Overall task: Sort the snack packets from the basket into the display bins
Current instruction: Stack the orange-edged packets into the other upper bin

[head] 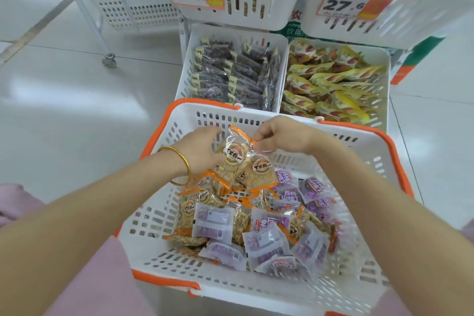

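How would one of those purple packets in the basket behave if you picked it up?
A purple packet would probably feel light and floppy: it is a small, thin film pouch. Its glossy wrapper may be slippery. The packets lie flat and overlapping in the basket, so one would likely slide, not roll.
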Motion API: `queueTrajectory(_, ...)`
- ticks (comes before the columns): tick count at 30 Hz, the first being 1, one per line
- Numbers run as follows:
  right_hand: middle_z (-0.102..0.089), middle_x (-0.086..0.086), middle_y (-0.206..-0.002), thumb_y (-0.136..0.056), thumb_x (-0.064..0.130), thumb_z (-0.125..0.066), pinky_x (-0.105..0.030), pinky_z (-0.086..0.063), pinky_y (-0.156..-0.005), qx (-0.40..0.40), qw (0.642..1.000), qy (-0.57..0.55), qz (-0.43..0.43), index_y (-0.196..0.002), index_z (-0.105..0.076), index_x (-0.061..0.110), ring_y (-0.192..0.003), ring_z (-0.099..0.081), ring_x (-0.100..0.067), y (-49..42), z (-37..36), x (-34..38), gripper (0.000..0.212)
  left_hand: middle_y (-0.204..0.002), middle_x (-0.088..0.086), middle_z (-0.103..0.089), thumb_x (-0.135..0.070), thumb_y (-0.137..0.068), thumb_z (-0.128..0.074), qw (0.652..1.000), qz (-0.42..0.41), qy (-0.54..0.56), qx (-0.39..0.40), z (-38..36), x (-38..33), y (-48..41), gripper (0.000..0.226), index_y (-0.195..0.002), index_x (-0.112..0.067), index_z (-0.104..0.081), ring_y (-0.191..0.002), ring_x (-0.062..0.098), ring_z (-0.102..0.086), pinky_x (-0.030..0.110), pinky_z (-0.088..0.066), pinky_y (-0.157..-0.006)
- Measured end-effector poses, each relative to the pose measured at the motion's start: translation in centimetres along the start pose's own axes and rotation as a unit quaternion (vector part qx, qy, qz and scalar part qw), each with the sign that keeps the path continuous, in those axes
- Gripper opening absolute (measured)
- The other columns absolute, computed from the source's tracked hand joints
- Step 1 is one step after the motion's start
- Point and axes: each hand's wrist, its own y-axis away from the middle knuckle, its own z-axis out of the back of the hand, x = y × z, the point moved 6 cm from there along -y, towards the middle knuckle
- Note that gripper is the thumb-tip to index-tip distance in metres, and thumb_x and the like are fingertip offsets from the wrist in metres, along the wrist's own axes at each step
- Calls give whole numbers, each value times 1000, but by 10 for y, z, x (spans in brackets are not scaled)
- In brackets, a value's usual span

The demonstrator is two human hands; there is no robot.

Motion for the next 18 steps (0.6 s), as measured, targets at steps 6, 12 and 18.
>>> queueTrajectory(6,-63,1,-66,-83,10,-71,-14,-46,-51,-56,997,-48,-12,-79,-69,4,-51,-56,3,32,32,15,7,-63,3,-39,-18,-88,-63,984,-20,175,10,6,-17,-8,24,-78,-8,-44,-67,20,-42,30,-40,-62)
queueTrajectory(12,-61,5,-55,-81,5,-70,-16,-50,-50,-156,976,-154,-13,-75,-68,7,-49,-58,-1,68,65,12,6,-60,1,-30,-16,-94,-52,965,-17,259,-45,16,-15,-10,26,-74,-13,-36,-63,20,-33,31,-31,-57)
queueTrajectory(18,-59,5,-54,-82,7,-70,-13,-44,-50,-251,953,-158,63,-74,-69,6,-46,-51,1,67,63,45,9,-89,16,-61,-25,-101,-37,897,15,440,31,0,-32,-6,21,-106,-18,-56,-74,27,-59,38,-55,-66)
